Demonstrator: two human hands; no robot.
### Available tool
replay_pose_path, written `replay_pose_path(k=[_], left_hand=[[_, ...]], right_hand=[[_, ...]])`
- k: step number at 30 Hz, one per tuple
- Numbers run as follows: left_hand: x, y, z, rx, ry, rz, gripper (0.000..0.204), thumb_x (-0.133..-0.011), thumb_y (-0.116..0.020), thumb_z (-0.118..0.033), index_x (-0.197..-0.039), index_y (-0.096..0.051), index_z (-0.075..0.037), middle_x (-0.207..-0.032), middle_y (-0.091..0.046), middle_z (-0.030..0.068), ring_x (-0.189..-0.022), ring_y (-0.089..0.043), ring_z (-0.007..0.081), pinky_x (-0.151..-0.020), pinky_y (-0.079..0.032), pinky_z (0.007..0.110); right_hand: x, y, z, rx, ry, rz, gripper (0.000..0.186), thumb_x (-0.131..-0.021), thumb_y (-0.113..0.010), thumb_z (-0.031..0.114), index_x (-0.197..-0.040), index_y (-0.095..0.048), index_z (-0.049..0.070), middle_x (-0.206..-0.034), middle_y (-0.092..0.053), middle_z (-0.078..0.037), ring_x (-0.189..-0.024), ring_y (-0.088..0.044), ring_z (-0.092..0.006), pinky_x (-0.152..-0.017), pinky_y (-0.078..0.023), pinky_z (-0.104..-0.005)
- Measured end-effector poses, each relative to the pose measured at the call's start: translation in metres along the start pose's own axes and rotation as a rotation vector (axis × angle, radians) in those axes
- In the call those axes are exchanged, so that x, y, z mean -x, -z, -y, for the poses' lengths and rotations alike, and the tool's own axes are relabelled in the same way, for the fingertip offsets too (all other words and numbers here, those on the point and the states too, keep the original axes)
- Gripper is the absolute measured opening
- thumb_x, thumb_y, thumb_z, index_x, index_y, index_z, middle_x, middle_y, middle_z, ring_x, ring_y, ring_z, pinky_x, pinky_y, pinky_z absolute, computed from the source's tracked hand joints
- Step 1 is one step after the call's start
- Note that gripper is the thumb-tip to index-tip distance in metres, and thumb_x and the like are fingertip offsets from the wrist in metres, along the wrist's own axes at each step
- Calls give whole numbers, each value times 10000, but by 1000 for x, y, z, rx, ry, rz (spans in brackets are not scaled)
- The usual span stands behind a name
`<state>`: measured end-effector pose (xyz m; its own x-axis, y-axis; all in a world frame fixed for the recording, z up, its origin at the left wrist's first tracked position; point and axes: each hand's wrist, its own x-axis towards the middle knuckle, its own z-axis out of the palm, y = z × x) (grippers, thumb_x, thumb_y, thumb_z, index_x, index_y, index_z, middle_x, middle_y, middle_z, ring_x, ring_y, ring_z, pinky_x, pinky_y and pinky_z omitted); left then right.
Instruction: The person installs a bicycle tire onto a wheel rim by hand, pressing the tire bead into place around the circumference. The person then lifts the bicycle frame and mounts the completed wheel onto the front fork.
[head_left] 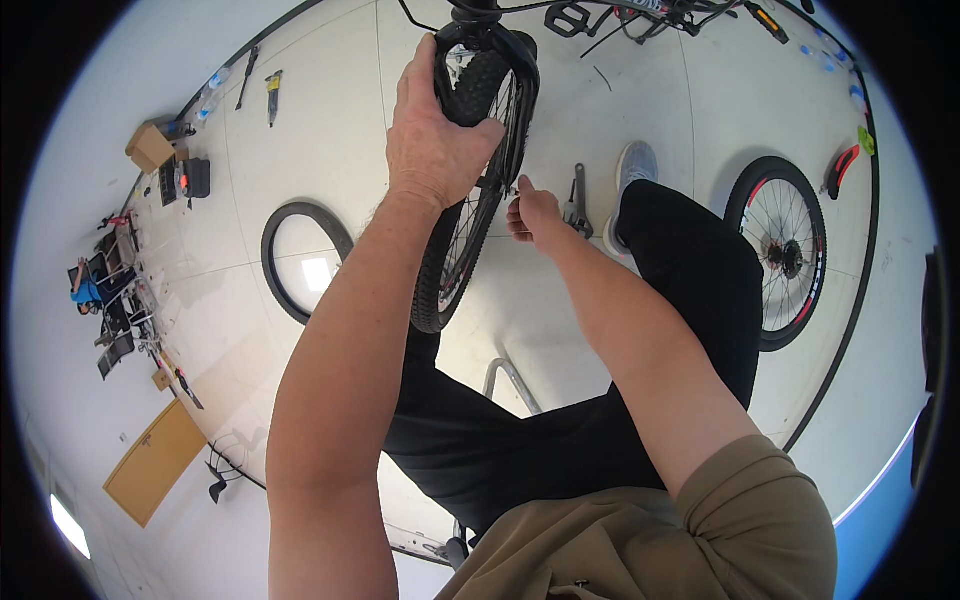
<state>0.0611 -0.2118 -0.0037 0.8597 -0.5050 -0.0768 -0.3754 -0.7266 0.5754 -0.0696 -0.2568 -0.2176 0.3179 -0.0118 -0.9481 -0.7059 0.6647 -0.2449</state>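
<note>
In front of me a bicycle's front wheel point(430, 300) with a black knobbly tyre sits in a black suspension fork point(525, 75). My left hand point(435, 145) is wrapped over the tyre and the fork leg, its fingers pointing up towards the fork crown and its thumb lying across to the right. Beside the hub, on the wheel's right, is my right hand point(537, 215). Its fingers are curled, with thumb and fingertip at the axle end; what they pinch is too small to make out. An adjustable wrench point(580, 195) lies on the floor just right of that hand.
A loose tyre point(275, 265) lies left, and a spoked wheel with a cassette point(740, 215) stands right of my knee. Bike parts and a pedal point(567, 18) are at the top. A yellow-handled tool point(273, 98), an open cardboard box point(150, 147) and a red-black piece point(842, 170) lie further out.
</note>
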Motion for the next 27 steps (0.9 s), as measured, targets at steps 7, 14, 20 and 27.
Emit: replay_pose_path(k=[7, 14, 20, 27], left_hand=[[0, 0, -1, 17, 8, 8, 1017, -716, -733, -197, -1611, -260, -94, -1347, -583, 207, -1098, -655, 324, -949, -540, 394], [-1, -1, 1, 20, 6, 2, 1011, -719, -735, -200, -1609, -265, -101, -1339, -588, 210, -1079, -666, 325, -937, -545, 394], [1, -2, 3, 9, -18, -20, 1013, -723, -737, -198, -1611, -260, -100, -1341, -583, 213, -1075, -664, 317, -929, -552, 390], [1, -1, 0, 18, 21, 13, 1022, -716, -752, -197, -1607, -259, -111, -1389, -543, 186, -1129, -641, 324, -959, -541, 407]], right_hand=[[-5, -6, -3, -120, 79, -39, 362, -1032, -560, 381, -885, -589, 51, -754, -623, -52, -584, -594, -179, -519, -487, -343], [-6, -2, -3, -134, 152, -14, 312, -1018, -585, 370, -930, -602, 70, -776, -633, -43, -606, -612, -180, -578, -540, -356], [-4, -6, -7, -136, 174, -59, 292, -1019, -580, 368, -971, -607, 82, -802, -634, -34, -649, -630, -183, -587, -558, -356], [-6, -7, -4, -131, 162, -71, 268, -1037, -570, 334, -1010, -587, 68, -828, -623, -51, -629, -595, -173, -516, -499, -344]])
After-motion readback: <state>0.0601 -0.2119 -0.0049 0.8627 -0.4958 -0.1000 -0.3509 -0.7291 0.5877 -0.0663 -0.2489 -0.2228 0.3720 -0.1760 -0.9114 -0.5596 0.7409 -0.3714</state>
